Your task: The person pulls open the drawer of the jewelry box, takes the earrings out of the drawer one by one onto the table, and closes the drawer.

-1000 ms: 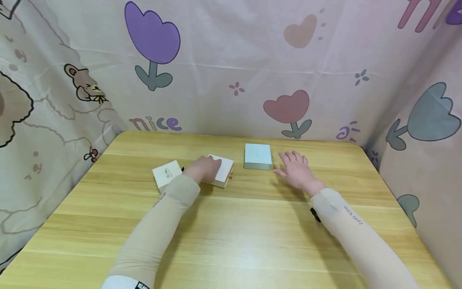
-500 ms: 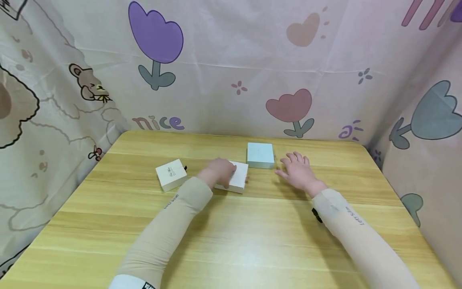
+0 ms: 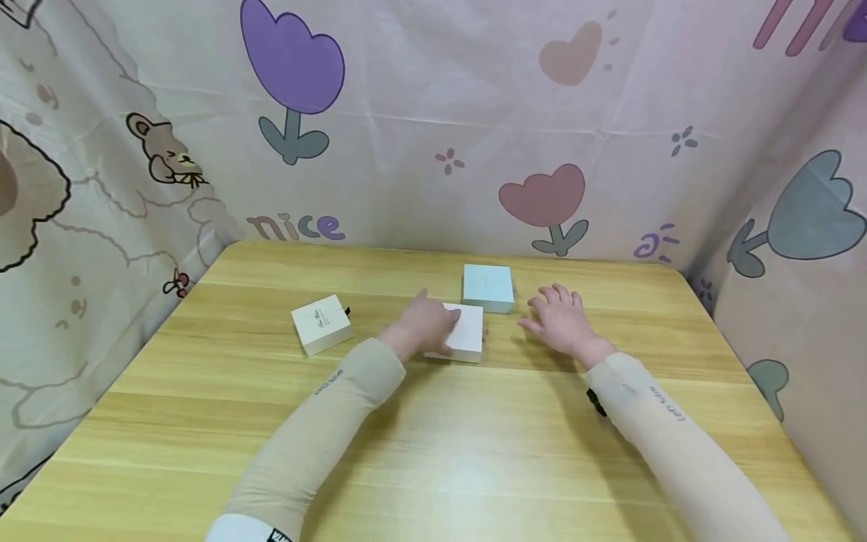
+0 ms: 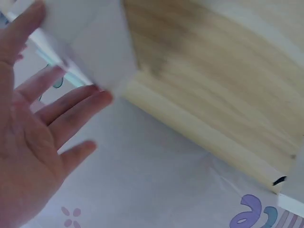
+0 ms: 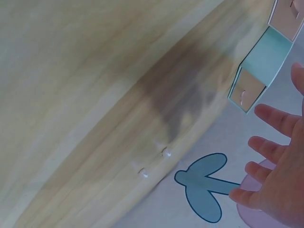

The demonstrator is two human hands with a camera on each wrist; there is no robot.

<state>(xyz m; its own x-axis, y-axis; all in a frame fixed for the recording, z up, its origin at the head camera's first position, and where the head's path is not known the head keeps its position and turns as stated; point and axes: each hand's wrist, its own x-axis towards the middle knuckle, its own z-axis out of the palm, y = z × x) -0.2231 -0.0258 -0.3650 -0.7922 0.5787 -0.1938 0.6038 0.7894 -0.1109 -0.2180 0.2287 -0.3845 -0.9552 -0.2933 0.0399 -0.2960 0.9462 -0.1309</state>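
My left hand [image 3: 423, 327] holds a flat white box [image 3: 467, 335] on the table, just in front of a light-blue box [image 3: 488, 288]. In the left wrist view the thumb and fingers of that hand [image 4: 33, 156] lie at opposite sides of the white box [image 4: 97, 47]. To the right of the blue box, my right hand [image 3: 558, 320] hovers with fingers spread and touches nothing. The right wrist view has the blue box [image 5: 268, 54] showing a brown drawer end with a small pull loop, near the fingers of the right hand [image 5: 280, 171].
A cream box [image 3: 321, 324] with dark lettering and a black tab sits further left on the wooden table [image 3: 433, 452]. Small clear blobs [image 5: 166, 152] stick to the tabletop near its far edge. A printed curtain [image 3: 406, 90] encloses the back and sides.
The left hand has slid the white box to the right, close to the blue box, and its edges have turned straighter. The right hand has hardly moved.
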